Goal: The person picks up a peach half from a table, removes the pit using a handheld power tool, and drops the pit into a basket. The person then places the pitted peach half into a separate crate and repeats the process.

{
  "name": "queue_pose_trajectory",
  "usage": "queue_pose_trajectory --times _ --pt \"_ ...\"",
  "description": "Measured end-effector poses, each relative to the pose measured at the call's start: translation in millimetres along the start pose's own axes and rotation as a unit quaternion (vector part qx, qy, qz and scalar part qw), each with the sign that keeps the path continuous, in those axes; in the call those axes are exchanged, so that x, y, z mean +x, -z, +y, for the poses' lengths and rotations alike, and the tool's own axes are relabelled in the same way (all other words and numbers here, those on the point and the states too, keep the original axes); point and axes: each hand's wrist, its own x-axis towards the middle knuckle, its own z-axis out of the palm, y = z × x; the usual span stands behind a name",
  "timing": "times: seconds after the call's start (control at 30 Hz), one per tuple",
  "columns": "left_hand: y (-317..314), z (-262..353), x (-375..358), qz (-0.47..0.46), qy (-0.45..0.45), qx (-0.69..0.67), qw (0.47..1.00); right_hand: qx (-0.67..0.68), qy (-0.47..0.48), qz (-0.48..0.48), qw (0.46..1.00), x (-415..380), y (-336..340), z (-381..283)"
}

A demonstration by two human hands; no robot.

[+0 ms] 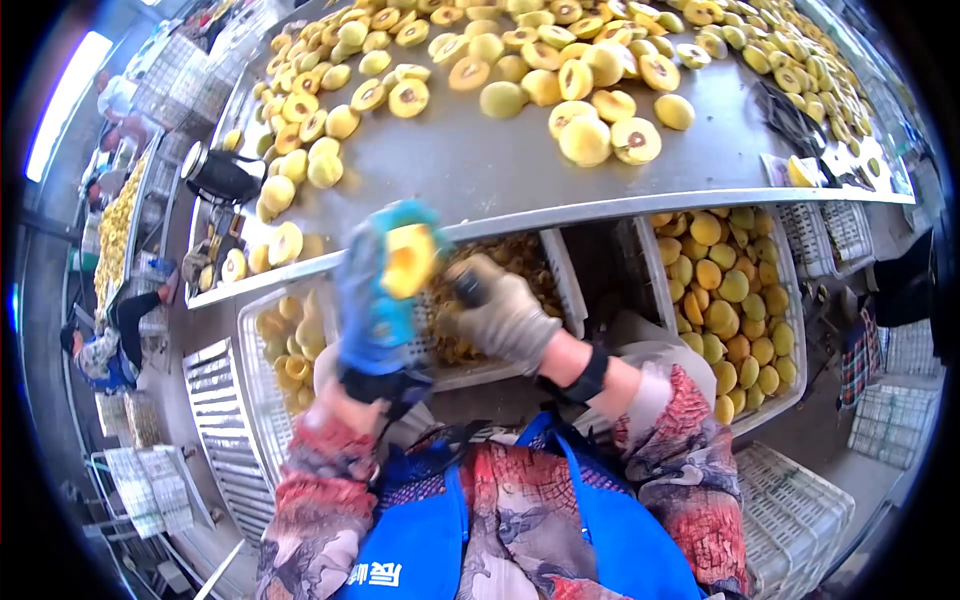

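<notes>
My left hand (372,310), in a blue and teal glove, is closed around a yellow peach half (409,262), its cut side facing up. Just to the right, my right hand (512,320), in a pale work glove, grips a short dark-handled tool (470,290); its working end is hidden or blurred. Both hands are over a crate (480,374) of brownish peach scraps, in front of the metal table's edge. Many peach halves (408,98) lie on the metal table (470,160), some cut side up.
A crate of whole peaches (735,300) stands at right, and another crate (262,345) with fruit at left. A black mug-like container (222,174) lies at the table's left. Dark cloth (790,118) lies at right. Stacked crates (790,510) and a seated person (115,345) are farther off.
</notes>
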Motion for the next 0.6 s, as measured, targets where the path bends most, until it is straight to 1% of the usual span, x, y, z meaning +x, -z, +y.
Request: queue_pose_trajectory --times 0.03,0.07,0.1,0.13,0.17,0.2,0.23,0.27,0.3,0.33,0.37,0.4,0.43,0.47,0.5,0.53,0.57,0.6 --pt "15 14 0 0.052 -0.009 0.039 0.998 -0.116 0.032 -0.062 0.991 0 6 -3" --pt "39 31 -5 0.014 -0.087 0.249 0.965 -0.23 0.057 -0.125 0.963 -1 11 -5" --pt "62 49 -9 0.011 -0.176 0.44 0.881 -0.296 0.062 -0.115 0.946 -1 10 3" --pt "82 72 -12 -0.046 -0.236 0.608 0.757 -0.357 0.065 -0.104 0.926 -2 8 11" --pt "148 78 -8 0.081 0.016 0.494 0.866 -0.386 0.048 -0.101 0.916 -6 12 7" --pt "189 86 -8 -0.014 -0.093 0.668 0.738 -0.411 0.058 -0.102 0.904 -6 13 9" --pt "202 93 -11 -0.033 -0.092 0.639 0.763 -0.413 0.063 -0.107 0.902 -6 12 10" --pt "193 94 -8 0.015 -0.015 0.547 0.837 -0.418 0.07 -0.114 0.899 -5 10 12" --pt "167 94 -1 0.011 0.012 0.501 0.865 -0.427 0.077 -0.103 0.895 -8 9 11" --pt "132 87 12 0.008 0.039 0.454 0.89 -0.443 0.057 -0.123 0.886 -8 6 11" --pt "103 73 27 -0.054 -0.033 0.513 0.856 -0.459 0.036 -0.141 0.876 -8 4 10" --pt "53 65 39 -0.092 -0.037 0.549 0.83 -0.475 0.014 -0.157 0.866 -9 3 10" --pt "31 43 56 -0.137 -0.084 0.549 0.82 -0.484 0.056 -0.114 0.866 -15 -1 21" --pt "7 27 73 -0.217 -0.145 0.603 0.754 -0.471 0.056 -0.11 0.873 -16 -1 26" --pt "-30 15 86 -0.277 -0.215 0.622 0.701 -0.482 0.039 -0.124 0.867 -16 -1 27" --pt "-53 -7 101 -0.308 -0.232 0.627 0.677 -0.491 0.023 -0.138 0.86 -14 -2 28" --pt "-80 -28 114 -0.351 -0.275 0.615 0.65 -0.502 0.03 -0.132 0.854 -14 -3 33" --pt "-97 -52 127 -0.377 -0.312 0.637 0.595 -0.512 0.019 -0.148 0.846 -14 -1 34"
